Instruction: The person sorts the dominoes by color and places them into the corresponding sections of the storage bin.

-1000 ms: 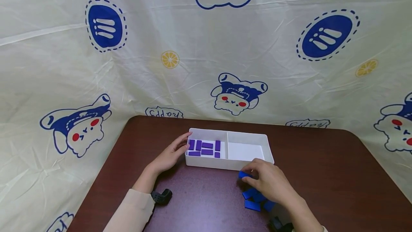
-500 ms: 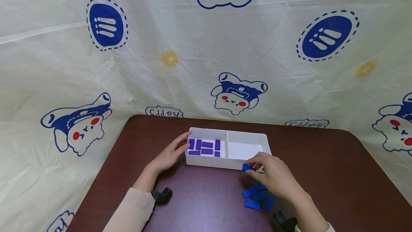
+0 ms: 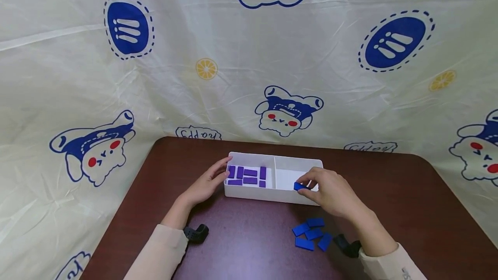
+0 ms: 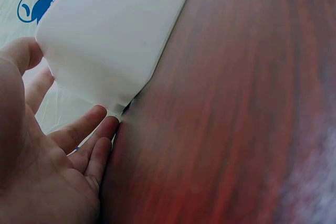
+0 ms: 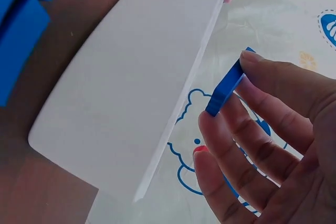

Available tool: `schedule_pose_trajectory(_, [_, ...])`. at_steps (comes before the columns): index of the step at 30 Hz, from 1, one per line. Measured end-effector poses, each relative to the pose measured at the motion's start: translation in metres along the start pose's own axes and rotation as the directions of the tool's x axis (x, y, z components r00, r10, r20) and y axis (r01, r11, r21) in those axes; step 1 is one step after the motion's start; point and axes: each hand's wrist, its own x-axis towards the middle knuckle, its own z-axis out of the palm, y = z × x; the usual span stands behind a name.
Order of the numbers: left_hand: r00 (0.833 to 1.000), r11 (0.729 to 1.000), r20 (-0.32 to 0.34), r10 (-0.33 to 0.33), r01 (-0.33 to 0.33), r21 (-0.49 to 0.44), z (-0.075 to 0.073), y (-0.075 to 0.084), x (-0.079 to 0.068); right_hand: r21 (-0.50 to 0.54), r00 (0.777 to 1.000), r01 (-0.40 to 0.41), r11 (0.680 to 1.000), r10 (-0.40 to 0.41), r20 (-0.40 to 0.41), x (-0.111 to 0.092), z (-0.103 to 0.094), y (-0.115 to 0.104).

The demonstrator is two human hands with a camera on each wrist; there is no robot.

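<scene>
A white two-compartment box (image 3: 249,192) stands on the table, with several purple blocks (image 3: 250,180) lying in its left compartment. My left hand (image 3: 204,187) touches the box's left end; in the left wrist view its fingers are nearly straight against the white wall. Over the near rim of the right compartment, my right hand (image 3: 330,190) pinches a flat blue block (image 3: 300,186). The right wrist view shows that blue block (image 5: 228,88) between thumb and fingertips, above the box's edge. Several more blue blocks (image 3: 313,233) lie in a loose group on the table, nearer than the box.
The dark wooden table (image 3: 241,237) has a rounded far edge. Behind it hangs a pale printed cloth (image 3: 233,107). Black wrist bands (image 3: 197,233) sit at both wrists.
My right hand has lifted the blue block away from the group on the table and carried it forward to the right compartment. The left hand stays at the box's end.
</scene>
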Motion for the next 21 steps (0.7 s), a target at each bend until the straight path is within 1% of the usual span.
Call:
schedule_pose_trajectory(4, [1.000,1.000,0.017,0.006,-0.006,-0.002,0.001,-0.001,0.001,0.001,1.000,-0.005,1.000,0.005,0.031,0.008,-0.005,0.004])
schedule_pose_trajectory(8, [1.000,1.000,0.014,0.015,-0.015,-0.005,0.000,-0.001,0.001,-0.009,0.999,0.001,1.000,-0.001,0.049,0.020,-0.009,0.007])
schedule_pose_trajectory(13, [1.000,1.000,0.007,0.009,-0.009,-0.004,-0.002,0.000,-0.001,-0.025,0.997,-0.008,1.000,0.010,0.077,0.035,-0.013,0.008])
schedule_pose_trajectory(21, [1.000,1.000,0.014,0.002,-0.002,-0.008,0.000,0.001,-0.001,-0.085,0.993,0.003,0.996,0.008,0.119,0.050,-0.014,0.012])
